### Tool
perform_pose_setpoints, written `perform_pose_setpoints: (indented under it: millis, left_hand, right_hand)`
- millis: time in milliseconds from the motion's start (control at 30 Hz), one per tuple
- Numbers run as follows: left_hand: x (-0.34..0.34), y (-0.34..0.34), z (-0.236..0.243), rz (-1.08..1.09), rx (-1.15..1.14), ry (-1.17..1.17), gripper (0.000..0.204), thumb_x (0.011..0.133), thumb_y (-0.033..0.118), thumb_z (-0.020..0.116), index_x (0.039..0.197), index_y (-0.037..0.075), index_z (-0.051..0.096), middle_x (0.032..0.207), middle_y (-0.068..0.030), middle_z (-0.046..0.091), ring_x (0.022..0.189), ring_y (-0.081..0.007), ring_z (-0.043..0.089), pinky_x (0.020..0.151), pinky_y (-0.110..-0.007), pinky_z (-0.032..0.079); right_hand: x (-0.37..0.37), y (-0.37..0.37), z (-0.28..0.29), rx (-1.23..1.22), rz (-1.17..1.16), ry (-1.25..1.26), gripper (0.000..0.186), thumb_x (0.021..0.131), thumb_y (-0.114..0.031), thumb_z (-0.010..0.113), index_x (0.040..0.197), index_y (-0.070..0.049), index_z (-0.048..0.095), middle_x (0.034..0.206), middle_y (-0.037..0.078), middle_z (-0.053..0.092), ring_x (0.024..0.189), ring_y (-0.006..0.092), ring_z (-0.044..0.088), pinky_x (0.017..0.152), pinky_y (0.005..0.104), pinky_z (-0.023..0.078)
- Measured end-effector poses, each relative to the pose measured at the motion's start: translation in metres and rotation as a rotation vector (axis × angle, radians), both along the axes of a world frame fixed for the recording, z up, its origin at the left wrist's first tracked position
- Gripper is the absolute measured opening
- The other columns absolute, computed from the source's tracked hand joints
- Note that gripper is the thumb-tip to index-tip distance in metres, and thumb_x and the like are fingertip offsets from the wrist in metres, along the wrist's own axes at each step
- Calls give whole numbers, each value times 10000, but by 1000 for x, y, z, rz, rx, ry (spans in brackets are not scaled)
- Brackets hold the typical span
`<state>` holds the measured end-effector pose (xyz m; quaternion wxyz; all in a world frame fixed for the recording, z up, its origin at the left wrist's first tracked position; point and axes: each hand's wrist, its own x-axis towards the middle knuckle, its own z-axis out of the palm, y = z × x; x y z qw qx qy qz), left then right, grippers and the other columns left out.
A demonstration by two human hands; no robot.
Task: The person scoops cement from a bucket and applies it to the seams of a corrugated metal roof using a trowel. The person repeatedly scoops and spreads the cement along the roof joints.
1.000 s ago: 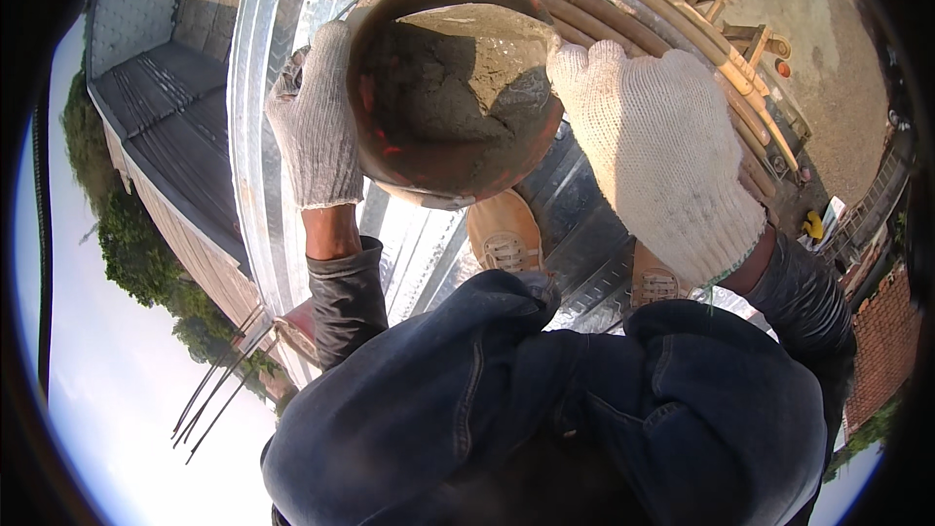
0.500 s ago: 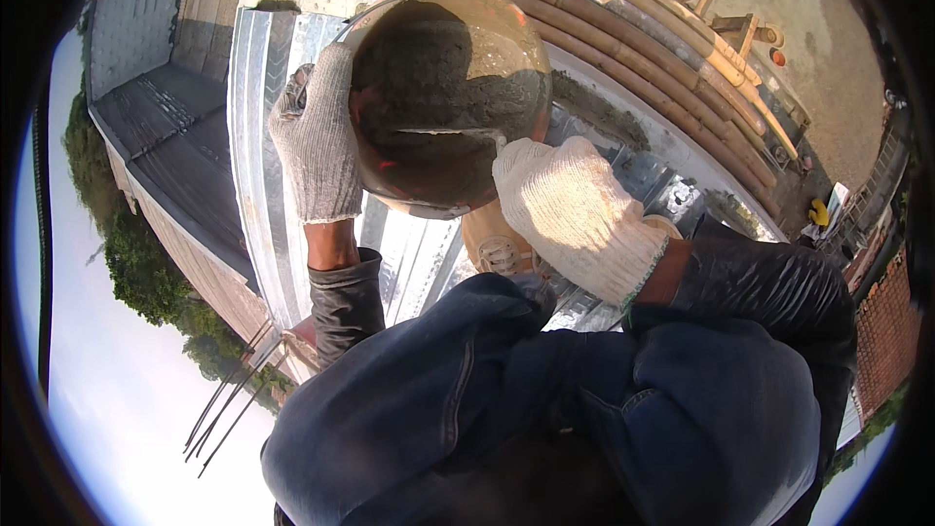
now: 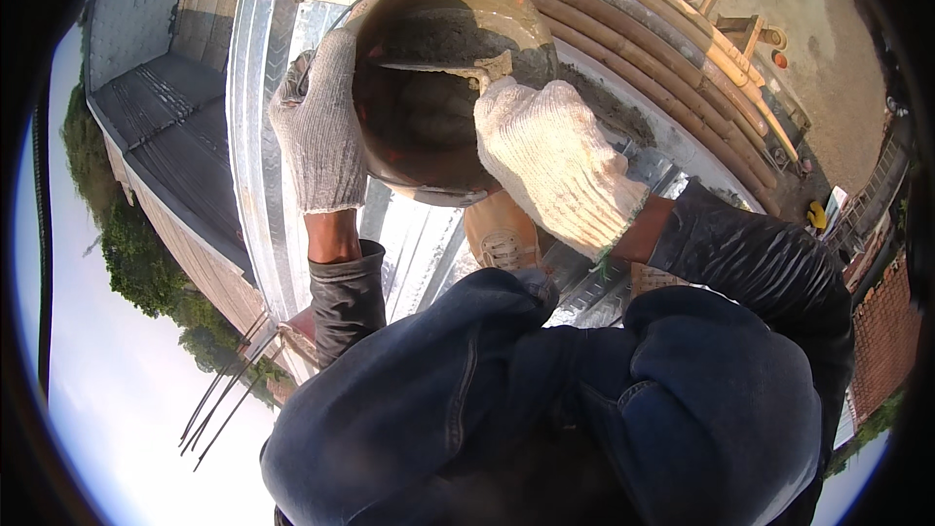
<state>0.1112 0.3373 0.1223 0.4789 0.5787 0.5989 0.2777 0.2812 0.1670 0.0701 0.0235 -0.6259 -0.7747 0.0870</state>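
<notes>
A round, mortar-smeared bucket [image 3: 534, 31] is tipped with its mouth toward me above the ribbed metal sheets. My left hand [image 3: 323, 136], in a knitted white glove, is closed on the bucket's left rim. My right hand [image 3: 557, 161], gloved likewise, grips the handle of a trowel [image 3: 438, 67] at the bucket's right side. The trowel's blade lies inside the bucket, seen nearly edge-on and pointing left. Wet grey mortar [image 3: 429, 34] sits beyond the blade. The bucket's shaded bottom is hard to make out.
Shiny ribbed metal sheets [image 3: 255, 136] lie under my shoes [image 3: 502, 234]. Long bamboo poles [image 3: 662, 88] run along the far right side. Thin steel rods [image 3: 224, 394] stick out at lower left, near the roof edge. Lower ground [image 3: 779, 0] shows at upper right.
My right hand has moved up and slightly left, bringing the trowel blade farther up inside the bucket. The bucket has shifted slightly away from me, with my left hand still on its rim.
</notes>
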Motion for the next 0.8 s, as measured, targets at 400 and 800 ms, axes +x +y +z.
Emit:
perform_pose_setpoints:
  millis: [400, 800]
  left_hand:
    - [0, -7, 5, -50, 80, 57, 284, 1087, 247, 799, 1145, -31, 809, 968, 0, 743, 866, -75, 623, 793, -268, 516]
    - [-19, -16, -3, -15, 88, 15, 249, 1097, 244, 795, 1124, -3, 803, 954, 23, 723, 860, -58, 591, 767, -252, 488]
  right_hand:
    - [30, -5, 15, 2, 31, -43, 431, 876, -176, 774, 1243, 31, 685, 1003, 106, 697, 879, 236, 747, 757, 409, 554]
    - [48, -25, 48, -424, 77, 305, 475, 1075, -247, 680, 1508, -69, 603, 1432, 139, 645, 1286, 258, 681, 1068, 380, 552]
